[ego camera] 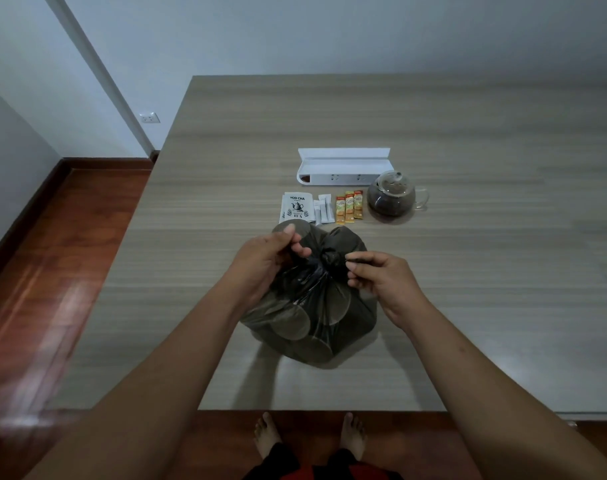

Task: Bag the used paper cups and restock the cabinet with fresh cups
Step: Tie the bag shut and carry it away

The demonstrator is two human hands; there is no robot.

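A dark, half-transparent plastic bag (309, 317) stands on the wooden table (468, 271) in front of me, bulging with several paper cups whose round rims show through the film. Its top is gathered into a knot (328, 258). My left hand (264, 261) pinches a strand of the bag's neck on the knot's left side. My right hand (381, 275) pinches the other strand on the right side, fingers curled round it. No loose cups lie outside the bag.
Behind the bag lie a tea packet (295, 207), white sachets (323, 209) and orange sachets (350, 207). A white cup holder box (343, 168) and a glass teapot (392, 197) with dark tea stand further back. The table's near edge is just above my bare feet (354, 436).
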